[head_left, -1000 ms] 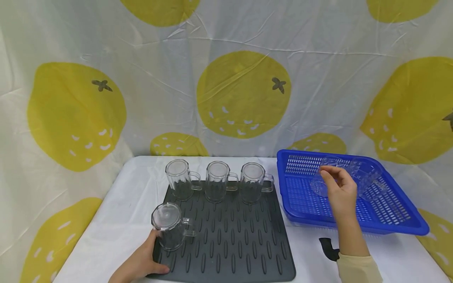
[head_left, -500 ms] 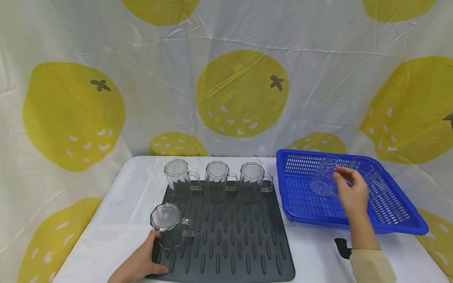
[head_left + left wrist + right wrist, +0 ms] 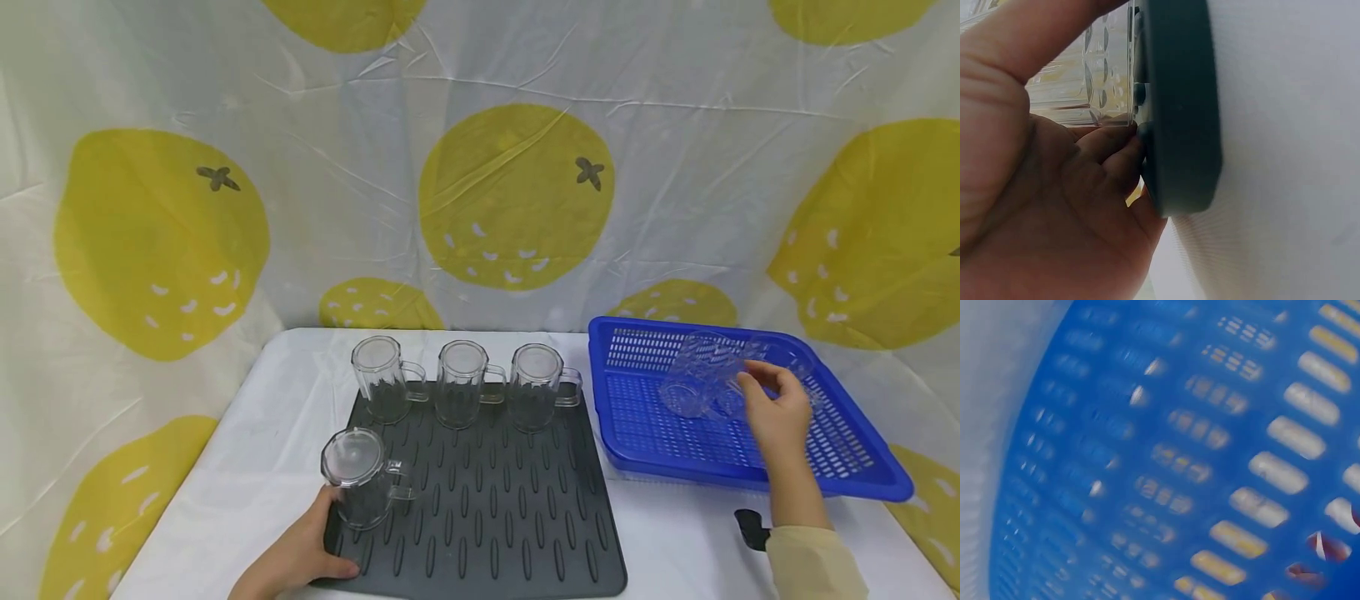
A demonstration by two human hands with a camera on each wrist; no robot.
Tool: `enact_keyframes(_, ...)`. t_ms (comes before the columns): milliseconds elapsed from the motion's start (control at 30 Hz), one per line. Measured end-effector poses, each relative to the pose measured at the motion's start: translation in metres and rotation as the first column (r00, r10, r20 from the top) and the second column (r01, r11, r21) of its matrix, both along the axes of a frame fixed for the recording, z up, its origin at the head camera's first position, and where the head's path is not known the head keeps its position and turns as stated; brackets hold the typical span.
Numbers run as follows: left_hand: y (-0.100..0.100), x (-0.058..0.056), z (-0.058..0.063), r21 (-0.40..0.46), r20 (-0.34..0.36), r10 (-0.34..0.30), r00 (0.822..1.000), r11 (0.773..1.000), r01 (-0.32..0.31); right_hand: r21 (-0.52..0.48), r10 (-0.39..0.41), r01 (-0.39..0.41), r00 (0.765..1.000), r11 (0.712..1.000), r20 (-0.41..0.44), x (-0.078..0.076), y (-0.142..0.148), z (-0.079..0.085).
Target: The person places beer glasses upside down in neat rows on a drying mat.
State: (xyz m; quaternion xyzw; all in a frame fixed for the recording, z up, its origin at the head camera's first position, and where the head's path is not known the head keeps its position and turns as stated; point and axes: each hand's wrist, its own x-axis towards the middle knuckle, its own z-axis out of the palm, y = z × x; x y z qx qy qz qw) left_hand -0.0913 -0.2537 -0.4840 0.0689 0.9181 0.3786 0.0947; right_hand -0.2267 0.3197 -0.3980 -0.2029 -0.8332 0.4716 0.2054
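My left hand [image 3: 296,550] rests at the near left corner of a dark grey ridged drying mat [image 3: 510,500]. Its thumb lies at the mat's edge, and its other fingers reach behind a clear glass mug [image 3: 363,483]. The left wrist view shows fingers [image 3: 1113,147] touching the mat's thick edge right by the mug's end. Over a blue plastic basket [image 3: 630,458], my right hand [image 3: 780,412] has thumb and forefinger bent toward each other, with no mug moving along with it. Clear glass mugs [image 3: 686,387] lie on their sides in the basket, partly hidden by that hand.
Three more glass mugs stand in a row along the mat's far edge: a left one [image 3: 384,383], a middle one [image 3: 459,387] and a right one [image 3: 534,392]. White cloth [image 3: 247,442] covers the table. A lemon-print curtain [image 3: 517,67] hangs behind.
My right hand has moved to the right across the basket, uncovering more of the mugs there. My left hand and the mugs on the mat stay in place.
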Motion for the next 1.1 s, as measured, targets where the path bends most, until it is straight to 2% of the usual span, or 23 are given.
enact_keyframes(133,0.0,0.0,0.0,0.014,0.019,0.008,1.0,1.0,-0.008,0.017,0.004,-0.004,0.999,1.0,0.042,-0.002,0.008,-0.001)
enact_keyframes(300,0.0,0.0,-0.001,0.028,0.029,0.012,0.999,1.0,-0.013,0.061,0.089,-0.095,0.991,0.994,0.099,-0.001,0.015,-0.006)
enact_keyframes(433,0.001,0.0,0.0,0.033,0.026,0.016,1.0,0.999,-0.017,0.055,0.141,-0.151,0.978,0.987,0.152,-0.006,0.022,-0.012)
enact_keyframes(500,0.0,0.0,0.0,0.035,0.02,0.011,1.0,0.999,-0.012,0.086,0.149,-0.164,0.976,0.983,0.16,-0.014,0.035,-0.026)
enact_keyframes(567,0.0,0.0,0.0,0.03,0.021,0.005,1.0,1.0,-0.006,0.084,0.165,-0.182,0.97,0.98,0.18,-0.017,0.038,-0.029)
enact_keyframes(633,0.0,0.0,0.001,0.026,0.021,-0.004,1.0,1.0,0.003,0.13,0.164,-0.19,0.969,0.973,0.185,-0.03,0.057,-0.051)
enact_keyframes(733,0.0,0.0,0.001,0.028,0.033,-0.006,0.999,1.0,0.005,0.114,0.175,-0.205,0.958,0.972,0.229,-0.041,0.069,-0.065)
enact_keyframes(800,0.0,0.0,0.002,0.041,0.045,-0.007,0.999,0.999,0.006,0.154,0.163,-0.201,0.96,0.967,0.227,-0.056,0.087,-0.089)
enact_keyframes(867,0.0,0.0,0.002,0.062,0.062,-0.005,0.998,0.998,0.001,0.15,0.172,-0.21,0.958,0.966,0.23,-0.06,0.09,-0.095)
enact_keyframes(933,0.0,0.001,0.003,0.083,0.077,-0.002,0.997,0.997,-0.004,0.188,0.175,-0.215,0.962,0.958,0.212,-0.066,0.097,-0.109)
enact_keyframes(1100,0.0,0.001,0.003,0.094,0.081,0.0,0.997,0.995,-0.008,0.194,0.239,-0.281,0.947,0.94,0.213,-0.069,0.096,-0.114)
